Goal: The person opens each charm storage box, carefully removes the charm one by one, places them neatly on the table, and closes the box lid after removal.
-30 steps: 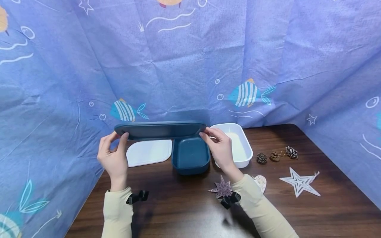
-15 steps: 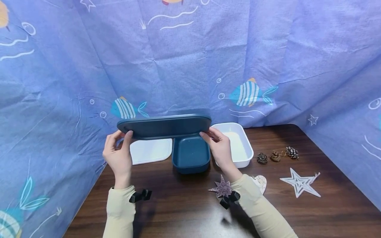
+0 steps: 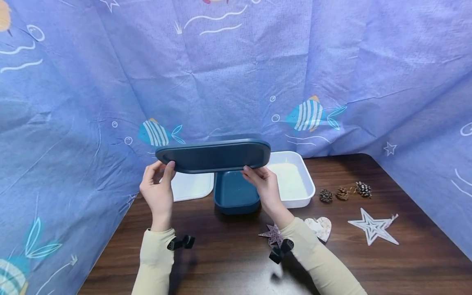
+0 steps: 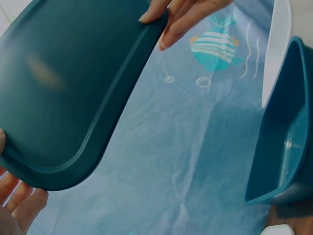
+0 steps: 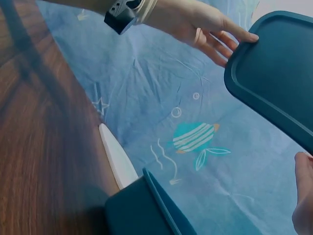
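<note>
Both hands hold up a dark blue lid [image 3: 217, 156], a long shape with rounded corners, tilted so its rimmed underside faces the head camera. The left hand [image 3: 159, 190] pinches its left end, thumb on the near side and fingers behind. Near the lid's lower right edge, the right hand [image 3: 264, 189] pinches it the same way. Below and behind the lid stands a dark blue box [image 3: 237, 196], uncovered, its far part hidden by the lid. In the left wrist view the box [image 4: 281, 147] lies to the right of the raised lid [image 4: 63, 83].
A white lid [image 3: 193, 186] lies left of the blue box, a white box [image 3: 295, 178] right of it. Several pine cones [image 3: 342, 194], a white star [image 3: 373, 226], a heart ornament [image 3: 320, 228] and a glittery star [image 3: 272, 235] lie on the brown table [image 3: 221, 262]. A fish-print curtain [image 3: 236, 82] hangs behind.
The blue lid has moved right and tipped up, showing more of its underside. The left hand has shifted right with it, and the right hand has moved slightly left along its edge.
</note>
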